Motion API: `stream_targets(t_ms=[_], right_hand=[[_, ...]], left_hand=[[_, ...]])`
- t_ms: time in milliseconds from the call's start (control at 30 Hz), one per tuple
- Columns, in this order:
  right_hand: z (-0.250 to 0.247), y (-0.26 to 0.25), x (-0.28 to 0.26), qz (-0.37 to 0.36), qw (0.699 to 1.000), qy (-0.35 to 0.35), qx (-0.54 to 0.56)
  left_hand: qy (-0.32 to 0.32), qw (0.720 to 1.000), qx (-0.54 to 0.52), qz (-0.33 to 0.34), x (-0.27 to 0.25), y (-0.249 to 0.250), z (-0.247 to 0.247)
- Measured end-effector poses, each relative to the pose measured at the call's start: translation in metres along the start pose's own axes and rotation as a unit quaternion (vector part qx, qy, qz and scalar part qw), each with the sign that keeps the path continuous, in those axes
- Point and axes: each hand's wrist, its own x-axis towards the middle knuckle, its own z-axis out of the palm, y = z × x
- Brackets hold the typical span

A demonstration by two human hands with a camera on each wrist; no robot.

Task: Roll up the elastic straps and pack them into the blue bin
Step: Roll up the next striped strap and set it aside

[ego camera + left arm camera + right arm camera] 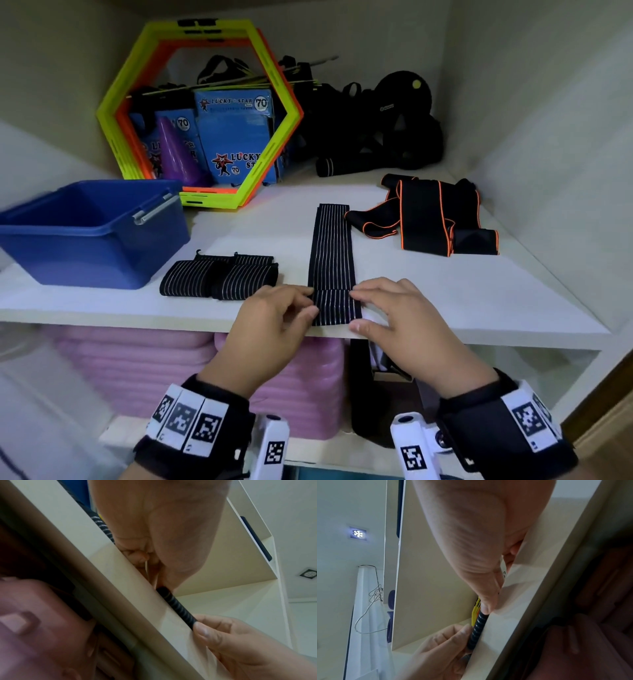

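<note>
Bare shelf (445, 291) right of strap (330, 246)

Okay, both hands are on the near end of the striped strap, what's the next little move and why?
Probably roll the folded near end forward, away from the shelf edge. The left hand and right hand pinch the striped strap at each side of its first fold, while the rest lies flat and unrolled toward the back. The blue bin waits at left.

bin (85, 240) left | rolled straps (219, 279) middle | flat strap (332, 246) right
</note>
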Motion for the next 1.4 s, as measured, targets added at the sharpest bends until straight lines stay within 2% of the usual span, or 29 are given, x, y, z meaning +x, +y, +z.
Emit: stream_targets(t_ms=[133, 300, 467, 600, 767, 967, 1033, 1167, 1267, 1400], right_hand=[[0.002, 0.004, 0.002, -0.006, 1.0, 0.028, 0.01], [0.011, 0.002, 0.003, 0.031, 0.995, 0.097, 0.017], [0.017, 0.0, 0.006, 0.09, 0.985, 0.137, 0.056], [0.017, -0.007, 0.006, 0.095, 0.983, 0.15, 0.049], [0.015, -0.008, 0.007, 0.103, 0.986, 0.132, 0.025], [0.014, -0.008, 0.007, 0.074, 0.992, 0.104, -0.018], [0.012, -0.007, 0.005, 0.069, 0.995, 0.077, 0.0], [0.006, -0.002, 0.002, 0.071, 0.997, 0.016, 0.021], [0.006, 0.0, 0.004, 0.061, 0.997, 0.033, 0.023], [0.008, -0.001, 0.006, 0.065, 0.996, 0.048, 0.023]], left_hand=[[-0.041, 0.995, -0.04, -0.079, -0.008, 0.002, -0.005], [0.029, 0.984, -0.115, -0.133, -0.006, 0.009, 0.0], [0.076, 0.979, -0.104, -0.156, 0.001, 0.016, 0.005], [0.082, 0.976, -0.12, -0.16, 0.006, 0.018, 0.007], [0.059, 0.985, -0.103, -0.121, 0.009, 0.013, 0.008], [0.006, 0.999, -0.009, -0.053, 0.011, 0.013, 0.001], [-0.006, 0.999, 0.0, -0.05, 0.01, 0.015, -0.001], [-0.078, 0.995, -0.009, -0.066, 0.008, 0.018, -0.007], [-0.112, 0.992, 0.021, -0.062, 0.009, 0.018, -0.012], [-0.138, 0.987, 0.009, -0.078, 0.016, 0.012, -0.019]])
